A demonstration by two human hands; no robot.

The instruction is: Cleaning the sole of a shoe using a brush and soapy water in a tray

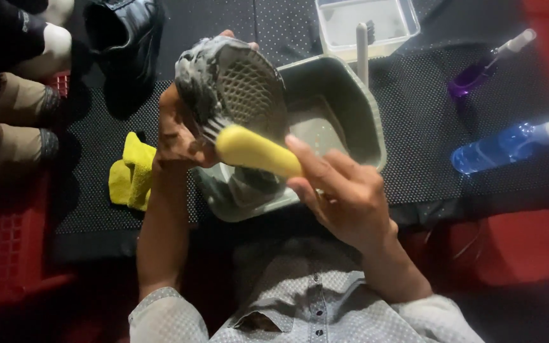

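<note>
the left hand point(176, 136) grips a soapy shoe point(230, 82), sole up, above a grey basin point(357, 108) on the table point(414, 133). the right hand point(338, 190) clasps a yellow brush point(252, 149), its bristles touching the shoe's edge. a yellow cloth point(131, 171) lies left of the basin; two spray bottles point(509, 143) lie to its right.
</note>
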